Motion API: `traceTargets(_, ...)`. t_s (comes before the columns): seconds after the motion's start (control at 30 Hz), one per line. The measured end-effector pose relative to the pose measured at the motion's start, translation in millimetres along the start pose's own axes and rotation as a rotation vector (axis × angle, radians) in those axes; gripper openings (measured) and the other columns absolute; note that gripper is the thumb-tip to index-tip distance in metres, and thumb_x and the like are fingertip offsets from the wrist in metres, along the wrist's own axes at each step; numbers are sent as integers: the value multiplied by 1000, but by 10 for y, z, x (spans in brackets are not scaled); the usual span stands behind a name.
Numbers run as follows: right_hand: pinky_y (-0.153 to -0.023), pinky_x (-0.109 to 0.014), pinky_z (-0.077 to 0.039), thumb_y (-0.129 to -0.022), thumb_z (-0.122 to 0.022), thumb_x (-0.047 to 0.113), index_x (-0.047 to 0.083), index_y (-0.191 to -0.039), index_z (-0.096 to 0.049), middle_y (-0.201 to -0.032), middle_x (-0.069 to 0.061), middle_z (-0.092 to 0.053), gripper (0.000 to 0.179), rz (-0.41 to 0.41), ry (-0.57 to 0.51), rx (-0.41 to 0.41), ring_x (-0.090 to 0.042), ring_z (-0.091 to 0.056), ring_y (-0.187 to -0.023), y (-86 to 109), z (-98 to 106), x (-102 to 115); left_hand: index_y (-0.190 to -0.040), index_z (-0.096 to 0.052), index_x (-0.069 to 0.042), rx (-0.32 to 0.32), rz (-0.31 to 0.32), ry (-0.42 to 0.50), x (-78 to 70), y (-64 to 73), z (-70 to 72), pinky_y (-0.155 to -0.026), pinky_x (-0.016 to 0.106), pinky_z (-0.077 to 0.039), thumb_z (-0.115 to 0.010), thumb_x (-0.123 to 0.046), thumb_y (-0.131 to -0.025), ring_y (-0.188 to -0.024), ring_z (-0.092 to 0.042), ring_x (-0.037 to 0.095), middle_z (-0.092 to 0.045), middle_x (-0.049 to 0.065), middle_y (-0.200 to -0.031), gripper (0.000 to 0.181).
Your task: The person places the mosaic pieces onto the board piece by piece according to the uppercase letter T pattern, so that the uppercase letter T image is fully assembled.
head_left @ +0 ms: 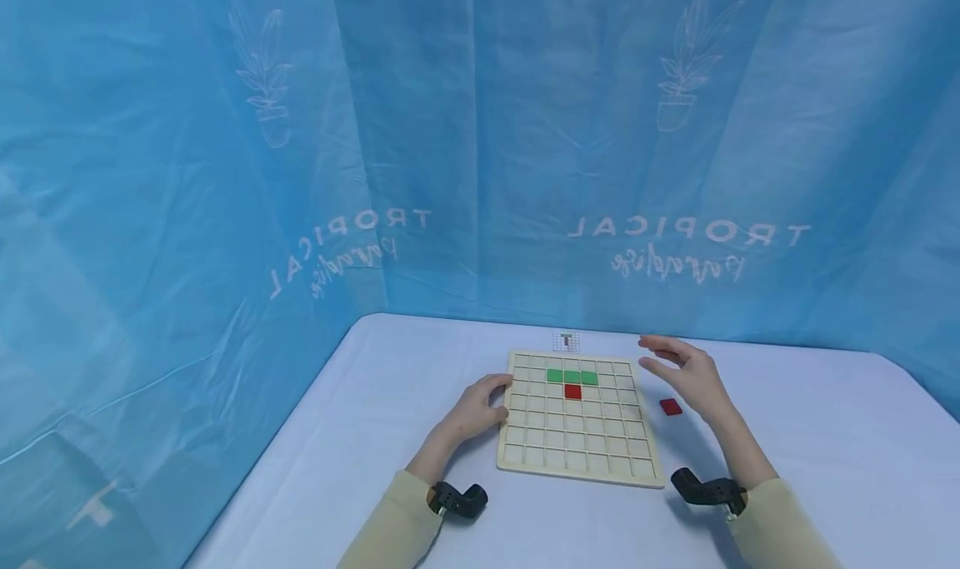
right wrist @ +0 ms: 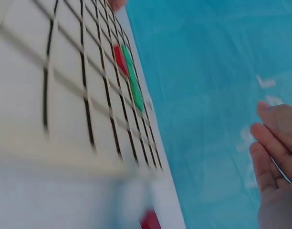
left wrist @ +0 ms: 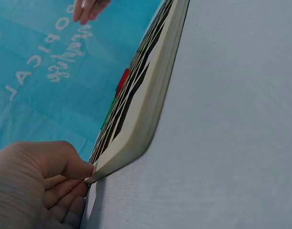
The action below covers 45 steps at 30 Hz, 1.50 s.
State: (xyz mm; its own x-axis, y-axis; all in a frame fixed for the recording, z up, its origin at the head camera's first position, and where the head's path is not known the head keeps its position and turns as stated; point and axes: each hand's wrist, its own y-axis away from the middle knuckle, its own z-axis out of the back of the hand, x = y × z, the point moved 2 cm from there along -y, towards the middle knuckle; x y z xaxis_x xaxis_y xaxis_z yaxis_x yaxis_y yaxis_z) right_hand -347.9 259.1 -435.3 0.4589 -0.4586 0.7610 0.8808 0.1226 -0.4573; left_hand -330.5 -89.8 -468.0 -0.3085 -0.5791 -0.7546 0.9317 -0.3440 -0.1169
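Note:
A pale wooden grid board point(head_left: 607, 466) lies on the white table. Three green square tiles point(head_left: 572, 376) form a row near its far side, and a red square tile point(head_left: 573, 392) sits just below the middle one. My left hand point(head_left: 474, 411) holds the board's left edge, thumb and fingertips against the rim; the left wrist view shows the thumb point(left wrist: 81, 168) at the edge. Right of the board, my right hand point(head_left: 693, 379) is raised with its fingers apart from the thumb and nothing between them. A loose red tile point(head_left: 671, 406) lies on the table below that hand.
A small card point(head_left: 566, 341) printed with a grid and a green and red T shape lies behind the board. Blue printed curtains point(head_left: 480, 177) hang along the back and left of the white table point(head_left: 420, 386). Each wrist wears a black camera band point(head_left: 457, 500).

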Motion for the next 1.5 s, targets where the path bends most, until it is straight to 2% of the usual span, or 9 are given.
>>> traceTargets(0.1,-95,-41,-47,-88,-66,34,11,-132,-56,-126,-11,-58,51,-78,22,12,-27,-50,-120,53,190,3,-138,-44,-1,-2,0,-3,5,6,16,-110,41,-31,-58,-2,-81,-133,-35,28,-42,14,-142,59)
traceTargets(0.23,-93,-43,-48,-88,-63,40,11,-136,-52,-130,-15,-54,57,-171,102,4,-33,-47,-120,155,377,44,-138,-44,0,-2,-1,1,10,17,27,-110,41,-31,-59,-2,-80,-133,-36,28,-43,14,-141,59)
traceTargets(0.3,-91,-31,-51,-89,-62,41,9,-137,-50,-130,-15,-54,58,-196,121,3,-33,-48,-120,191,426,23,-138,-44,-1,-3,-2,2,16,20,29,-109,41,-31,-58,-2,-80,-133,-36,28,-43,13,-141,59)
traceTargets(0.47,-90,-28,-50,-87,-60,49,11,-136,-50,-130,-12,-55,63,-236,148,23,-24,-52,-117,277,414,-161,-138,-45,-1,-6,-5,4,16,16,28,-109,42,-31,-58,-2,-80,-133,-36,28,-43,13,-141,59)
traceTargets(0.53,-92,-35,-50,-88,-61,48,11,-135,-51,-128,-11,-56,60,-248,138,39,-22,-54,-115,321,380,-232,-138,-45,-1,-6,-2,5,11,16,24,-109,42,-31,-59,-2,-81,-133,-36,28,-43,13,-141,59)
traceTargets(0.6,-91,-33,-51,-89,-62,42,10,-133,-53,-126,-12,-58,55,-256,133,59,-21,-56,-112,366,353,-254,-138,-44,0,-3,-1,11,8,16,18,-109,41,-31,-58,-2,-81,-133,-36,28,-43,14,-141,58)
traceTargets(0.83,-97,-51,-43,-89,-64,36,5,-132,-53,-125,-15,-59,54,-268,128,114,-30,-56,-112,493,284,-343,-137,-45,-1,-8,-5,12,-1,7,3,-110,41,-30,-59,-2,-81,-133,-36,28,-43,13,-141,58)
traceTargets(1.03,-94,-46,-47,-88,-65,34,4,-131,-54,-127,-14,-58,53,-273,152,140,-31,-55,-114,537,231,-401,-138,-44,-1,-5,-5,10,3,4,-3,-110,41,-30,-58,-2,-82,-133,-35,28,-43,13,-141,58)
traceTargets(1.5,-95,-55,-44,-86,-68,13,5,-123,-62,-123,-16,-60,38,-222,264,154,-36,-52,-116,538,181,-406,-138,-45,-1,-5,15,-1,15,-11,-17,-110,41,-30,-58,-2,-82,-133,-35,27,-44,12,-141,58)
